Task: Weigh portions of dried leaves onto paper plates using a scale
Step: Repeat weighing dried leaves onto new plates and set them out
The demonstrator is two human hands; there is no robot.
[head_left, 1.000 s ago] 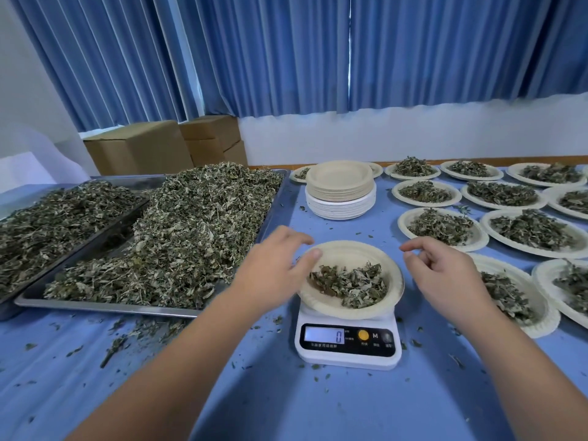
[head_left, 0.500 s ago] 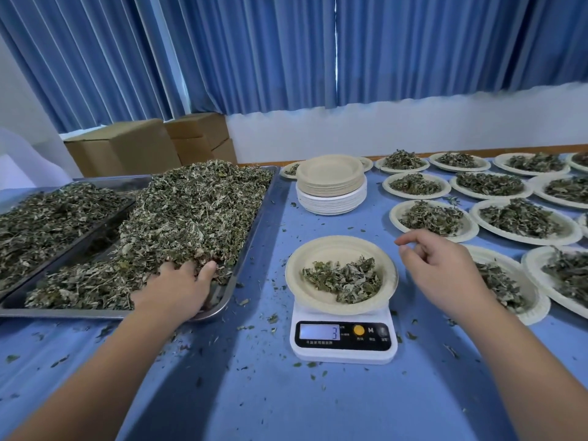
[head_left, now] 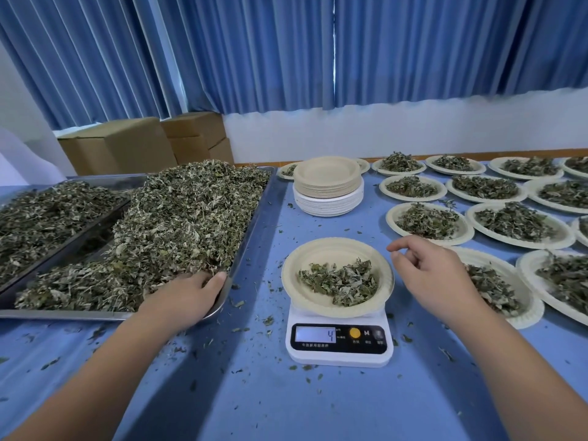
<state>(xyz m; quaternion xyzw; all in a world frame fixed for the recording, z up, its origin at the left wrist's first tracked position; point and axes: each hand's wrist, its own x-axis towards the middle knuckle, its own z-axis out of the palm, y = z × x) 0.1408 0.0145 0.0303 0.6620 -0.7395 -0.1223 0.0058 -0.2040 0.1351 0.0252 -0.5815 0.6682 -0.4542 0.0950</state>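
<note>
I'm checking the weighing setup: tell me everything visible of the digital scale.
The digital scale is a white, plastic-looking block with rounded corners, standing flat on the blue table cover. Its black front panel holds a lit display reading 4, a round orange button, an M button and a dark button. A beige paper plate with a few dried leaves rests on top, overhanging it. Neither the left hand nor the right hand touches it.
</note>
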